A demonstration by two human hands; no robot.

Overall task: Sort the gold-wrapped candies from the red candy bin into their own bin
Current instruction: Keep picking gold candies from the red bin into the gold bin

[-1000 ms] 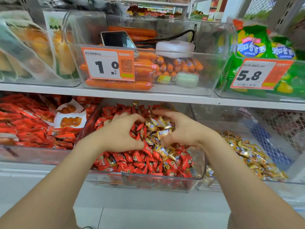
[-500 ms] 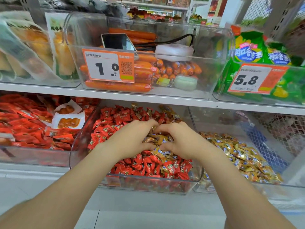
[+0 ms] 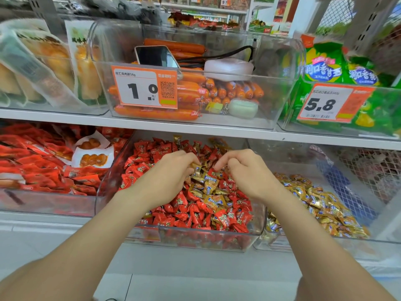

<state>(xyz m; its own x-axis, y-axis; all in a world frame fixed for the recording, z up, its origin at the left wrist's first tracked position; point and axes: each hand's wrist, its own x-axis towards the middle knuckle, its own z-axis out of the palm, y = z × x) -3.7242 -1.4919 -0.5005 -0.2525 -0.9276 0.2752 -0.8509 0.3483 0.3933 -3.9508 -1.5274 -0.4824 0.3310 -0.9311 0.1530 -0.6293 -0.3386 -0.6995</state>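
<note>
gold candy (image 3: 194, 166) pinched in left hand (image 3: 171, 179) fingers; right hand (image 3: 245, 170) fingers curled just beside, grip unclear.

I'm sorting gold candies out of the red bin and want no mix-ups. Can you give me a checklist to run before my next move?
1. Left hand grips a gold candy: ok, it is pinched at the fingertips.
2. Right hand has a candy: cannot tell, its fingers are curled over the pile.
3. Red candy bin free of gold: not ok, gold candies lie between the hands.
4. Gold bin next to it on the right, top open: ok.
5. Room in the gold bin: ok, its back part is bare.
</note>
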